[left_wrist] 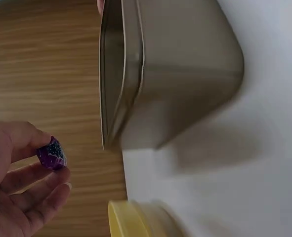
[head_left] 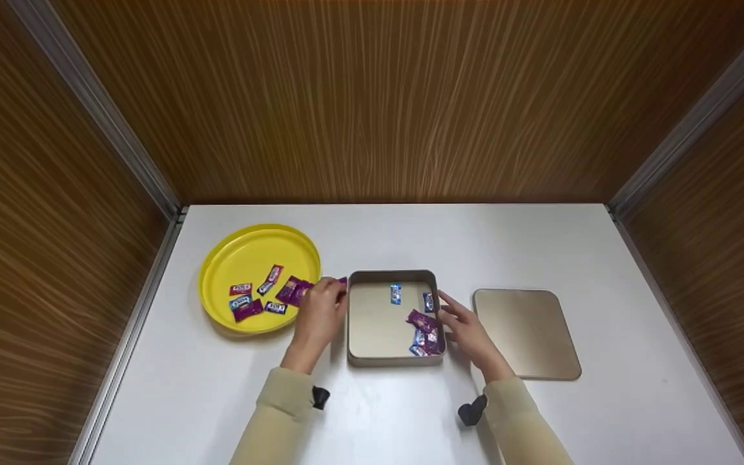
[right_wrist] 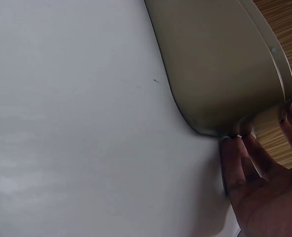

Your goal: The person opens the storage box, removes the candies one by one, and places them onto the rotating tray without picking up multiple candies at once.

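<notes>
Pinching purple candy [left_wrist: 52,154], white-lettered wrappers [head_left: 241,289], print illegible

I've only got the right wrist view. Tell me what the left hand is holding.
Observer: The left hand pinches a purple sweet.
Operator: Report what's inside the tin.
Observer: Wrapped sweets, mostly along its right side.
Operator: Now give me what stands left of it.
Observer: A yellow plate with more sweets on it.
</notes>
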